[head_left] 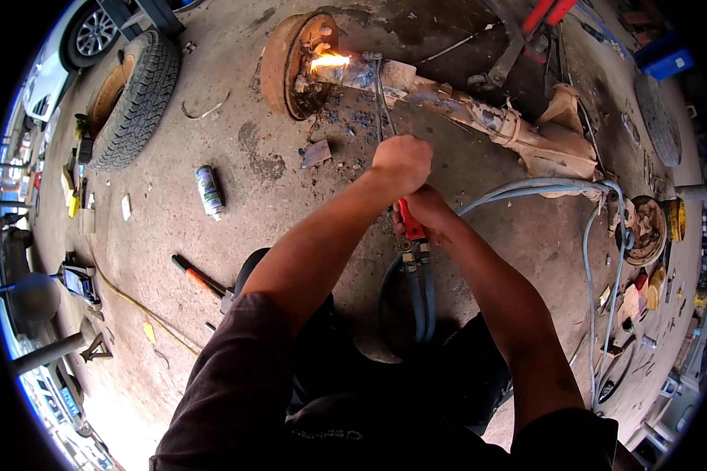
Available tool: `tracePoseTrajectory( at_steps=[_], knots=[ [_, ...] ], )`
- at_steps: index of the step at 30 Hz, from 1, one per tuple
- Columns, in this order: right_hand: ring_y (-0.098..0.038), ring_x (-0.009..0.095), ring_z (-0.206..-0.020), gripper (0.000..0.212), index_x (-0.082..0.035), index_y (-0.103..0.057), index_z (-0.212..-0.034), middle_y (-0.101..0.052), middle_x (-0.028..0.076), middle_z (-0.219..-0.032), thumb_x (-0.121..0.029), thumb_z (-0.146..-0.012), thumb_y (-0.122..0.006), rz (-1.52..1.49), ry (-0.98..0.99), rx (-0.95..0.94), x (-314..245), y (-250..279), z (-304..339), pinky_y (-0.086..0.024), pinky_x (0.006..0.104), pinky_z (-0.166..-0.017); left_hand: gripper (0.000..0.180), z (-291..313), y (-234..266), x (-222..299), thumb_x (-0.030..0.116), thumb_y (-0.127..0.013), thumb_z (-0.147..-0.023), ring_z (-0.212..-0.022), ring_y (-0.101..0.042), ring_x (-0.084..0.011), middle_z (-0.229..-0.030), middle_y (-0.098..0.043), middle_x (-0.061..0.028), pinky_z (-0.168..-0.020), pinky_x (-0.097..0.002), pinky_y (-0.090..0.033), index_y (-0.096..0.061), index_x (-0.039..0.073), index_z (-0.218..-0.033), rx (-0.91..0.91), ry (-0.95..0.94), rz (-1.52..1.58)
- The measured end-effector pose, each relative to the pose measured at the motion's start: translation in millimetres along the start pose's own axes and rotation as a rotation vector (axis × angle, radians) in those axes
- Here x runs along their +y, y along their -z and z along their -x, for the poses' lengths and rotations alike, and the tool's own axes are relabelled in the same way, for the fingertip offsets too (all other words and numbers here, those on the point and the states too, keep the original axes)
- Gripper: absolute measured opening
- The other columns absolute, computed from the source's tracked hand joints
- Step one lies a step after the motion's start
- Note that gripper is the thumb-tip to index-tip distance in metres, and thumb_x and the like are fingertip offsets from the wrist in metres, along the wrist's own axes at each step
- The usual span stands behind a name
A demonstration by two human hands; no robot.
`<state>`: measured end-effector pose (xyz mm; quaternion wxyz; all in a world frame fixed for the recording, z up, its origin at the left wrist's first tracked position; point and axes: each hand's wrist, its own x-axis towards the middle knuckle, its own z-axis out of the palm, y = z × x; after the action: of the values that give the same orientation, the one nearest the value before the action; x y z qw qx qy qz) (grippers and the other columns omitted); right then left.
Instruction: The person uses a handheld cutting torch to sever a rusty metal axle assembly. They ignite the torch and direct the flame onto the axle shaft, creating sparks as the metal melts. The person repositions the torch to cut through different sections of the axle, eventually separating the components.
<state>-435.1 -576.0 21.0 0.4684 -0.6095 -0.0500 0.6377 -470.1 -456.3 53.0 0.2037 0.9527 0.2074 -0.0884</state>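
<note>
Both my hands are wrapped round one gas torch [413, 222], with a red handle and long thin metal tubes running away from me. My left hand [403, 162] is closed on the tubes, farther forward. Just behind it, my right hand [428, 209] grips the red handle. Two blue hoses [423, 294] leave the handle's brass fittings. At the far end, the torch head [373, 57] sits by a rusty axle [463, 106] lying on the floor. A bright orange flame [330, 60] burns at the axle's end, beside a rusty brake drum [279, 67].
A tyre on a rim [137, 102] lies at the left, with a spray can [209, 191] nearer. By my left knee is a hammer [200, 276]. Blue hoses [589, 235] loop over the floor at right, near a second drum [646, 231]. A flat metal piece [316, 153] lies before the axle.
</note>
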Motion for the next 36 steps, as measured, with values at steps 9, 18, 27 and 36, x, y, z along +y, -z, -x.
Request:
tracePoseTrajectory(
  at_steps=[9,18,27,36],
  knots=[
    [-0.06,0.019,-0.054,0.031,-0.005,-0.054,-0.091,-0.057,0.006,-0.07,-0.032,-0.104,-0.048,-0.001,-0.006,-0.021,3.9,3.7,-5.7,-0.052,0.0365,-0.05,0.027,3.0,3.3,3.6,0.029,-0.076,-0.084,-0.098,-0.071,-0.0356,-0.098,-0.074,-0.0183,-0.086,-0.0437,-0.057,-0.075,0.005,-0.094,0.031,0.04,-0.009],
    [-0.06,0.02,-0.052,0.033,-0.006,-0.054,-0.087,-0.058,0.006,-0.067,-0.032,-0.104,-0.046,0.022,-0.026,-0.003,2.7,2.9,-3.0,-0.052,0.0369,-0.05,0.027,2.6,2.7,6.5,0.03,-0.077,-0.083,-0.097,-0.071,-0.0356,-0.097,-0.074,-0.0188,-0.086,-0.043,-0.058,-0.076,0.005,-0.093,0.028,0.036,-0.023],
    [-0.059,0.018,-0.052,0.031,-0.005,-0.053,-0.088,-0.056,0.006,-0.069,-0.031,-0.104,-0.046,0.038,-0.025,-0.006,0.5,2.6,2.0,-0.05,0.0356,-0.048,0.027,2.7,1.4,8.0,0.029,-0.077,-0.084,-0.098,-0.071,-0.0356,-0.096,-0.074,-0.0196,-0.086,-0.043,-0.058,-0.075,0.004,-0.093,0.035,0.034,-0.018],
    [-0.058,0.017,-0.056,0.029,-0.004,-0.052,-0.092,-0.056,0.006,-0.075,-0.031,-0.104,-0.049,-0.033,-0.008,-0.025,1.3,3.0,2.0,-0.05,0.034,-0.047,0.027,2.9,1.3,7.6,0.028,-0.078,-0.083,-0.097,-0.071,-0.0358,-0.096,-0.074,-0.0198,-0.086,-0.0428,-0.057,-0.075,0.003,-0.092,0.045,0.017,-0.015]
  ],
)
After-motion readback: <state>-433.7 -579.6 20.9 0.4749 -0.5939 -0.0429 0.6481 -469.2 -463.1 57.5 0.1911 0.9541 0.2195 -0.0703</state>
